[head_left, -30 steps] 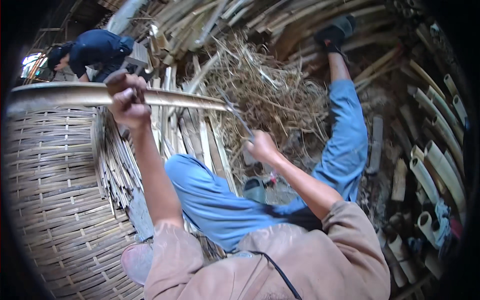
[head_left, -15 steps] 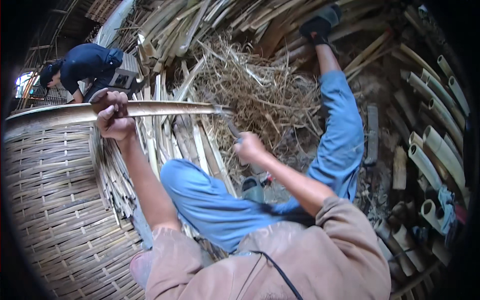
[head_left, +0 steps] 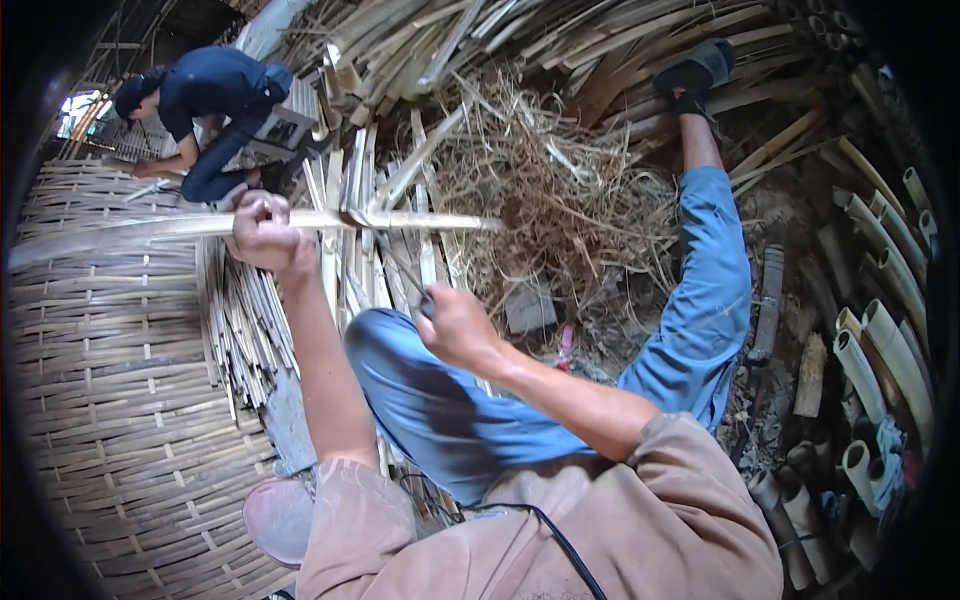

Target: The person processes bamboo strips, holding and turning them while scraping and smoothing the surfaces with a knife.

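Note:
A long pale split-bamboo strip (head_left: 440, 222) runs across in front of me, from the left rim to above the shavings. My left hand (head_left: 265, 232) is closed around it in a fist. My right hand (head_left: 460, 325) grips the dark handle of a knife, below the strip. The narrow knife blade (head_left: 400, 262) slants up and left and meets the strip a short way right of my left fist. How far the blade sits in the bamboo cannot be made out.
A heap of curly bamboo shavings (head_left: 560, 190) lies between my legs. Woven bamboo matting (head_left: 130, 400) spreads at left, with thin strips (head_left: 245, 320) beside it. Cut bamboo tubes (head_left: 895, 350) stand at right. Another person (head_left: 215, 100) bends over work at far left.
The knife has moved left along the strip, from near its right end toward my left fist. My right hand has come left and lower. The strip looks turned, its hollow side less visible.

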Available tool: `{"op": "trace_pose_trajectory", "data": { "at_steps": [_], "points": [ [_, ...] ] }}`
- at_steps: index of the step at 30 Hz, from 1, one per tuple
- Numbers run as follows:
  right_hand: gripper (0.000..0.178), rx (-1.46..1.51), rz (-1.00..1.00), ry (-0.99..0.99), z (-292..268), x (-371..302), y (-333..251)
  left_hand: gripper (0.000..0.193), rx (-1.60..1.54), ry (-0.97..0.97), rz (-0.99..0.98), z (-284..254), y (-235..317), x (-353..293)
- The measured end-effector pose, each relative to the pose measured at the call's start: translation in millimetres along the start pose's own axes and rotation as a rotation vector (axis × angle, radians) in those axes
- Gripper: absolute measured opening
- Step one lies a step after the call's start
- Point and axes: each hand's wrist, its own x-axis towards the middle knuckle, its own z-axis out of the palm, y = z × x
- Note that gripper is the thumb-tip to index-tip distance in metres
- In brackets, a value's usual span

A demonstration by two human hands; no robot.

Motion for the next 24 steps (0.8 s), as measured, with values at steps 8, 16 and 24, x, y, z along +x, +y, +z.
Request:
{"op": "trace_pose_trajectory", "data": {
  "at_steps": [8,16,24],
  "points": [
    [0.021,-0.203,0.151,-0.065,-35,-8,36,0.026,-0.032,0.126,0.037,14,6,-11],
    [0.015,-0.037,-0.031,-0.054,-34,16,-57,0.017,0.110,0.125,0.259,39,21,-17],
    [0.032,-0.247,0.394,-0.042,-57,-27,158,0.011,0.052,0.190,0.158,38,1,-6]
  ]
}}
